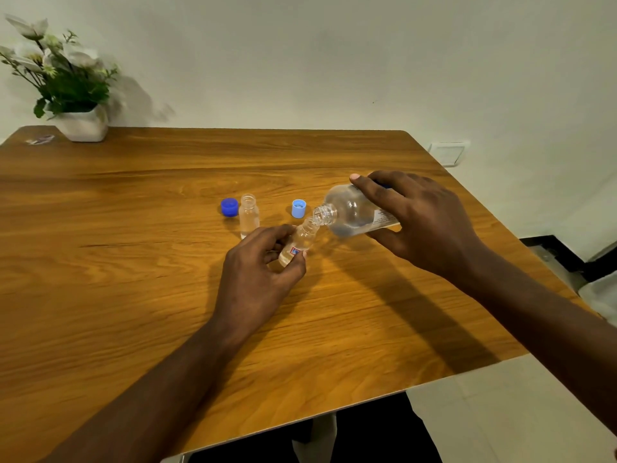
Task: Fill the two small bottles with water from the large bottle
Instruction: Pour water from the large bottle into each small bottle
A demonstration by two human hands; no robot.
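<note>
— Left hand [257, 272]?
— Fingers [277, 232] pinch a tilted small bottle [300, 242], mid-counter [133, 262].
— Right hand [424, 222]?
— Curled round the large bottle [350, 212], tipped, mouth at the small one's neck.

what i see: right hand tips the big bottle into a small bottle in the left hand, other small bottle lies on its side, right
No: in the head view the other small bottle stands upright on the table. The rest is right.

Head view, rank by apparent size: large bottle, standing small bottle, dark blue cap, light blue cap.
Largest: large bottle
standing small bottle
then dark blue cap and light blue cap, which look about alike, so unranked.
</note>
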